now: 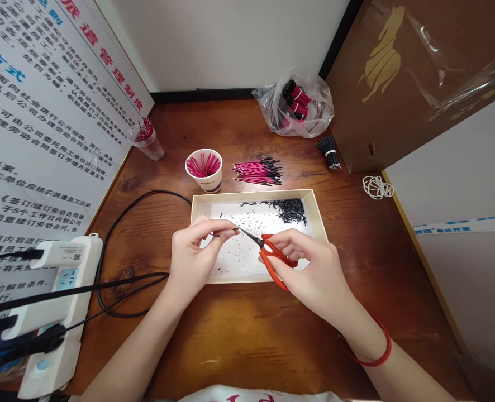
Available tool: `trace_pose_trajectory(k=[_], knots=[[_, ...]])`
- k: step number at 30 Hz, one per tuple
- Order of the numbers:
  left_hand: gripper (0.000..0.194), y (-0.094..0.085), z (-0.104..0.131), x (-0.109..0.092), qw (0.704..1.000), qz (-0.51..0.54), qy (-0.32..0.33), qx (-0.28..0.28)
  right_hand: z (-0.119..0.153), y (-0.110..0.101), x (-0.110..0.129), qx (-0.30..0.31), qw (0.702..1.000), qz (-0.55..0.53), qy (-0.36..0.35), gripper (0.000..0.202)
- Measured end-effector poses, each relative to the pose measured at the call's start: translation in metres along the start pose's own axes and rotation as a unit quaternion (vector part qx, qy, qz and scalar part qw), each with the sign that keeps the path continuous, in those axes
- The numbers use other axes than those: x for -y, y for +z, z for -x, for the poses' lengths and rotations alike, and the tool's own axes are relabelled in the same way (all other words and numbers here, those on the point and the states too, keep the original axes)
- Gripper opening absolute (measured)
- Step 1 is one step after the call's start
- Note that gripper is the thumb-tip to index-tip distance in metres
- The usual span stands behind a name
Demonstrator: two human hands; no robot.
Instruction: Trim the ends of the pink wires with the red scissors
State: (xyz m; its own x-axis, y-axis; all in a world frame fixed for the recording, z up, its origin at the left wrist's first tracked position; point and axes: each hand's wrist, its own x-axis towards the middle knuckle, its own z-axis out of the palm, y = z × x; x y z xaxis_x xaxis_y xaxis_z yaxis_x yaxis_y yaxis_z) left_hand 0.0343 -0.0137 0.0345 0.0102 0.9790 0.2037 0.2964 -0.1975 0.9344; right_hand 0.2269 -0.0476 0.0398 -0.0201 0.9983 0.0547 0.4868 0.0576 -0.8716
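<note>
My left hand (pixel 199 248) pinches a thin black piece (pixel 236 229) between thumb and fingertips, over the left part of a shallow cream box (pixel 317 218). My right hand (pixel 310 259) is wrapped round the red handles of small scissors (pixel 272 259), whose dark tips point left and reach the fingertips of my left hand. Inside the box, a heap of short black pieces (pixel 291 211) lies at the back right, and tiny bits are scattered over the white bottom.
Behind the box stand a paper cup (pixel 209 183) of pink sticks and a pile of pink-and-black sticks (pixel 258 172). Further out are a plastic cup (pixel 152 148), a clear bag (pixel 268 111), a black bundle (pixel 328 152), white loops (pixel 377 188) and a power strip (pixel 77 312) with cables.
</note>
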Motion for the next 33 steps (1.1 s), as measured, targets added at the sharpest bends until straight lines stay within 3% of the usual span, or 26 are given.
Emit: trace_pose_trajectory(k=[33], knots=[[0.016, 0.0002, 0.0001, 0.0006, 1.000, 0.017, 0.017, 0.003, -0.0004, -0.0011, 0.0037, -0.004, 1.000, 0.015, -0.019, 0.003]])
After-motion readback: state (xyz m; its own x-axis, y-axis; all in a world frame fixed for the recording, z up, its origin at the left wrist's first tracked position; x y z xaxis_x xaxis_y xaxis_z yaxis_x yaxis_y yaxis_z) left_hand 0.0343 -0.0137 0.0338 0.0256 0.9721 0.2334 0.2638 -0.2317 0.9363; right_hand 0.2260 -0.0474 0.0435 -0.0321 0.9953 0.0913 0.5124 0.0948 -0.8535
